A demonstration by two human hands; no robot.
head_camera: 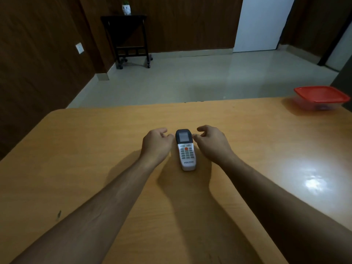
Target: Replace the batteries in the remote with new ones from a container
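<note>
Barely begun: my left hand (156, 142) & right hand (211, 141) flank the remote (186, 149), fingers curled, gripping nothing; container (322, 98) lid on.

You face an orange-brown wooden table (95, 141). Beyond it lies a pale tiled floor (190, 79). A dark wheeled stand (131, 40) against the brown wall (38, 54) holds a small white planter (126, 9). A white door (261, 23) stands right.

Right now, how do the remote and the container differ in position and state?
The remote lies centred between both hands, buttons up; the container sits at the table's far right edge, beyond either hand. The remote is opaque white and dark; the container is clear with a red lid, shut. Both rest untouched on the table.
</note>
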